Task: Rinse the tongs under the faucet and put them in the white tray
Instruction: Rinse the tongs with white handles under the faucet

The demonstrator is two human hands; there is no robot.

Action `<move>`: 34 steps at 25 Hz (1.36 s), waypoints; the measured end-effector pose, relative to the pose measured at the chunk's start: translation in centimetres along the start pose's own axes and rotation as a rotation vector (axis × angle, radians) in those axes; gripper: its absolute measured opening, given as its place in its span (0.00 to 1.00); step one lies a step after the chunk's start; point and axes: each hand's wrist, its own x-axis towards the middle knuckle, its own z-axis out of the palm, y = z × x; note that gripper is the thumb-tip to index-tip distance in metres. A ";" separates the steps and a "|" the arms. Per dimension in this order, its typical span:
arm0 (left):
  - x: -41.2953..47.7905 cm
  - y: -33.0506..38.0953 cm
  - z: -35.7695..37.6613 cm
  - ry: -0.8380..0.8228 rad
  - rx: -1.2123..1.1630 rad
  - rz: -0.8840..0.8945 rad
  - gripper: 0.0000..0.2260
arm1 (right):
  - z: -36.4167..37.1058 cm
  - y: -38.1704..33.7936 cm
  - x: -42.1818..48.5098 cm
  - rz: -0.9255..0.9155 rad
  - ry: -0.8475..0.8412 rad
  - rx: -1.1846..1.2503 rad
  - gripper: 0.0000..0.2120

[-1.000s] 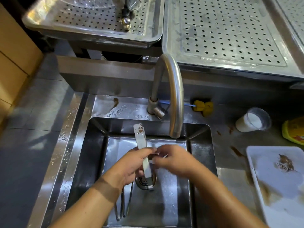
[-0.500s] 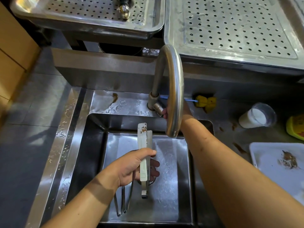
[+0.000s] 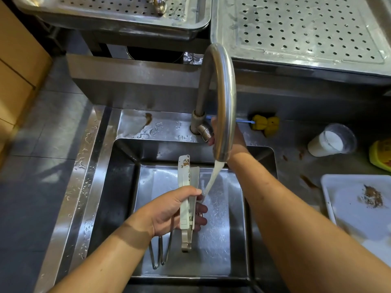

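Note:
My left hand (image 3: 171, 210) grips a pair of white tongs (image 3: 186, 178) over the steel sink (image 3: 122, 204), tips pointing away from me, with brown specks near the tip. Water runs from the curved faucet (image 3: 224, 98) and lands just right of the tongs, beside my thumb. My right hand (image 3: 237, 138) reaches behind the spout and rests on the faucet lever (image 3: 204, 132); the spout hides most of the hand. The white tray (image 3: 359, 218) lies on the counter at the right, stained with brown crumbs.
A second metal utensil with thin wire arms (image 3: 159, 252) lies in the sink under my left wrist. A plastic cup of white liquid (image 3: 330, 142), a yellow sponge brush (image 3: 264, 123) and a yellow container (image 3: 380, 153) sit on the counter. Perforated steel trays (image 3: 306, 30) stand behind.
My right hand left the tongs and went to the faucet lever. Water now flows from the spout. My left hand keeps the tongs in about the same place.

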 end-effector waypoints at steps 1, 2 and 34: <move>-0.2 -0.2 0.1 0.000 -0.007 -0.008 0.25 | 0.2 0.7 -0.9 0.031 -0.002 -0.038 0.16; -0.4 -0.5 0.2 0.007 -0.002 -0.017 0.25 | 0.6 2.0 -2.2 0.082 -0.018 -0.118 0.14; 0.8 -5.2 -1.2 0.489 0.224 -0.097 0.14 | 3.7 11.9 -10.9 0.490 -0.284 0.774 0.12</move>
